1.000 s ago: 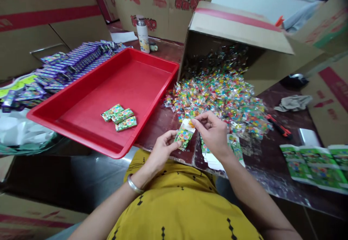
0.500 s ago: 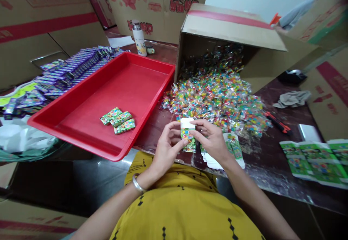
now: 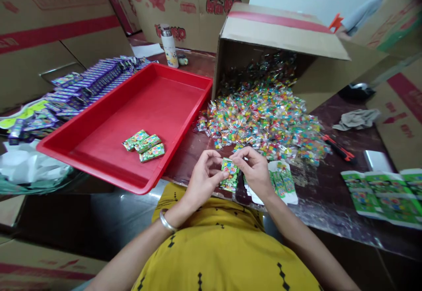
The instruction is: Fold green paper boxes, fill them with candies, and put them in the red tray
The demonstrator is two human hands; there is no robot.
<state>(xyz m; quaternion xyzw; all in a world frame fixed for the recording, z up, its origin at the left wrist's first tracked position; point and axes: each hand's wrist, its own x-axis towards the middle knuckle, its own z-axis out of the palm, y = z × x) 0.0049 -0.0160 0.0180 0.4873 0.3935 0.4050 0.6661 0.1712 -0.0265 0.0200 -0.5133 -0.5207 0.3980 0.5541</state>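
Both hands pinch one small green printed box point(image 3: 230, 173) just above the table's near edge. My left hand point(image 3: 204, 176) grips its left side, and my right hand point(image 3: 252, 170) presses its top right end with thumb and fingers. A stack of flat green box blanks point(image 3: 281, 181) lies under and right of my right hand. Beyond my hands spreads a heap of small clear-wrapped colourful candies point(image 3: 263, 119), spilling from a tipped cardboard carton point(image 3: 280, 31). Three closed green boxes point(image 3: 145, 143) lie in the red tray point(image 3: 108, 168) at the left.
Purple packets point(image 3: 85, 84) are stacked left of the tray over white bags point(image 3: 26, 168). A flask point(image 3: 169, 45) stands at the back. An orange cutter point(image 3: 339, 148), a grey cloth point(image 3: 358, 118) and more green blanks point(image 3: 382, 196) lie at the right. Cartons surround the table.
The box's white top flap, open before, is now folded down; both hands closed in on the box and lowered it slightly toward the table edge.
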